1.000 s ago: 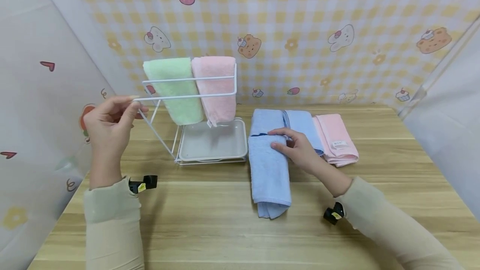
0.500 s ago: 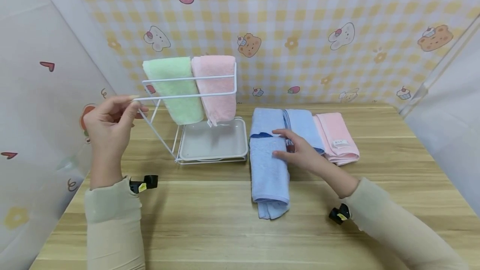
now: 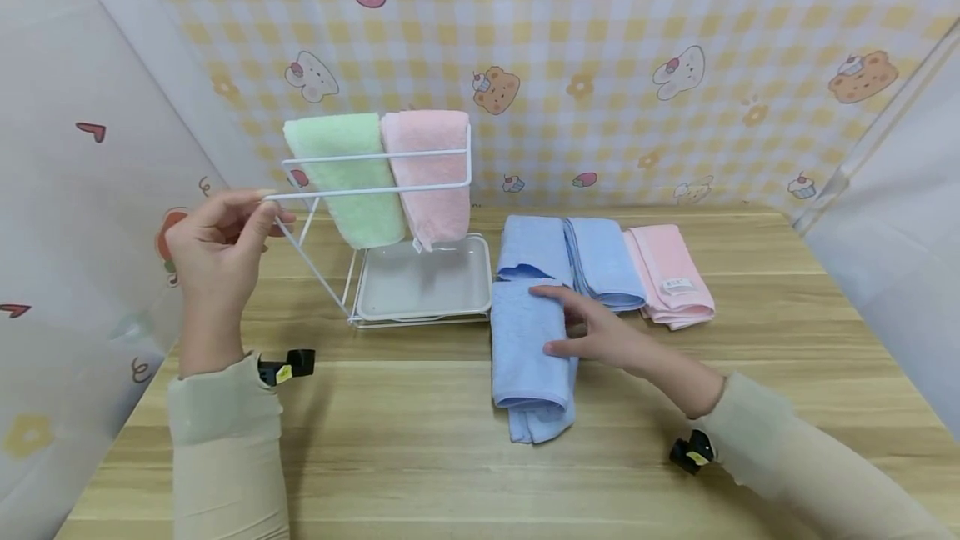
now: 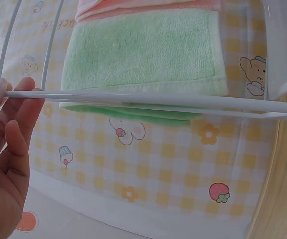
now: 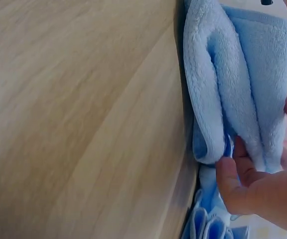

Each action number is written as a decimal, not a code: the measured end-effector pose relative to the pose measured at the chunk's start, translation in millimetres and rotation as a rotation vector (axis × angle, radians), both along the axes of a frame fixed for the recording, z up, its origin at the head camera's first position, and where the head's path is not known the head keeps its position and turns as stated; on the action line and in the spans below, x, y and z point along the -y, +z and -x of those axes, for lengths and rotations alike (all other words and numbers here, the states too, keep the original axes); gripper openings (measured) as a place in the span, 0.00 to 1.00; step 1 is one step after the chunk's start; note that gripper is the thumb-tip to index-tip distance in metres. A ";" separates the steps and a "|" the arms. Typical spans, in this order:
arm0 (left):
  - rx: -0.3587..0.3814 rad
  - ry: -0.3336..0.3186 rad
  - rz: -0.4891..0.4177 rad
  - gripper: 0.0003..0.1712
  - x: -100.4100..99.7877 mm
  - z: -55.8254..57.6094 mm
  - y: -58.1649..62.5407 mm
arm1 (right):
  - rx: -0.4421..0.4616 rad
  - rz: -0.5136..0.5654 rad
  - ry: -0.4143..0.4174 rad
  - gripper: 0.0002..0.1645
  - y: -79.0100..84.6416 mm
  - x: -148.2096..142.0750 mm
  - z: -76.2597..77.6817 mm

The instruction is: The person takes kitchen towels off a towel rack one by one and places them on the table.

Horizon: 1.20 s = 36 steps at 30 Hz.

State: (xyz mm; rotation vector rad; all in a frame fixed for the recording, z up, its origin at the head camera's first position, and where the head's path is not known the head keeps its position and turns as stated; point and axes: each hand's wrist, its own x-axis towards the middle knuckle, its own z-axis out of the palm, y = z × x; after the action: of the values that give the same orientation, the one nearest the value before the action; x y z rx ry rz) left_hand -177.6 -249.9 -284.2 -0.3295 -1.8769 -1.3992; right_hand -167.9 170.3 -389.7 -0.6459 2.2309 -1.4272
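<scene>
My left hand [image 3: 225,252] pinches the upper front corner of a white wire rack [image 3: 367,190]; in the left wrist view the fingers [image 4: 26,89] meet at the bar's end. A green towel [image 3: 345,182] and a pink towel [image 3: 433,173] hang side by side over its top bars. To the right lies a folded blue towel [image 3: 525,340] on the tabletop. My right hand [image 3: 600,332] grips its right edge, thumb and index finger on top. Other fingers [image 5: 228,174] curl in at the folded side, as the right wrist view shows.
A light grey tray [image 3: 423,286] sits in the rack's base. Behind the held towel are two more folded blue towels, one at the back [image 3: 534,244] and another [image 3: 606,261] beside it. A folded pink towel [image 3: 671,273] with a white label lies farther right.
My right hand has moved from the blue towel's far end toward me, along its right edge. That towel has shifted slightly left and nearer. The left hand stays on the rack.
</scene>
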 end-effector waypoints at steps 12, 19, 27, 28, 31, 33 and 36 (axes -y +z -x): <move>-0.009 0.005 -0.002 0.09 -0.5 0.2 -0.3 | 0.120 0.265 0.000 0.46 19.9 3.4 -8.0; 0.002 0.008 -0.016 0.08 0.1 0.7 -0.6 | 0.264 0.517 0.044 0.51 35.6 1.3 -15.0; -0.022 0.019 0.019 0.09 -0.5 0.2 -1.6 | 0.474 0.507 0.089 0.53 16.2 0.5 -6.9; -0.023 0.014 0.013 0.09 -0.6 0.3 -1.8 | 0.480 0.485 0.087 0.53 12.5 0.7 -5.3; -0.023 -0.019 -0.024 0.09 -0.8 1.0 -2.2 | 0.476 0.424 0.070 0.53 3.8 0.8 -1.2; -0.023 -0.031 -0.044 0.09 -1.2 1.3 -2.0 | 0.461 0.387 0.042 0.52 0.9 0.3 0.9; -0.026 -0.008 -0.023 0.08 -1.7 0.3 -0.9 | 0.436 0.340 -0.014 0.52 -1.0 -1.0 3.5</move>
State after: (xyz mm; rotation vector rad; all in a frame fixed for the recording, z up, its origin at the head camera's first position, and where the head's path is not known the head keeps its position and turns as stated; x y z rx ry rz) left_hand -177.9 -248.2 -285.2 -0.3431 -1.8389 -1.4138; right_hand -171.4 171.3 -390.7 -0.3715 1.6785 -1.7762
